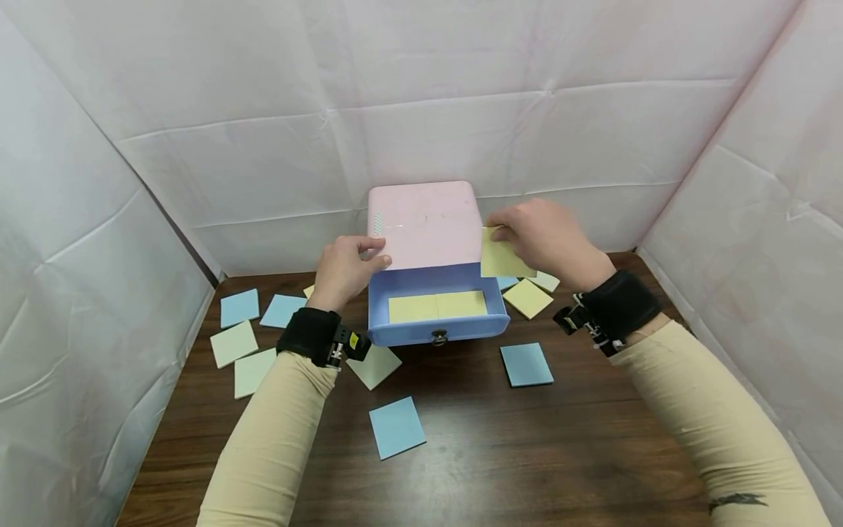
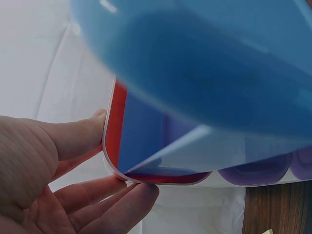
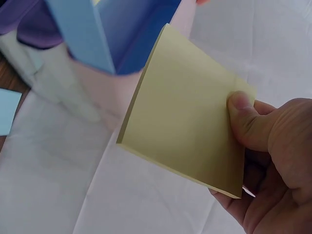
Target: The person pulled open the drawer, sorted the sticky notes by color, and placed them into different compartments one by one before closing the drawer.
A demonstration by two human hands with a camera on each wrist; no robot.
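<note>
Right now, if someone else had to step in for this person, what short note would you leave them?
Left hand: steadies the pink box, fingers on its front corner.
Right hand: pinches a yellow pad beside the box, above the open blue drawer.
Done: two yellow pads lie in the drawer.
Left: blue, green and yellow pads remain scattered on the table.

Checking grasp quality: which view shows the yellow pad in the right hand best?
The right wrist view: the yellow pad fills the frame, pinched at its corner by the right hand. The head view shows it small and partly covered beside the pink box. The left wrist view misses it.
</note>
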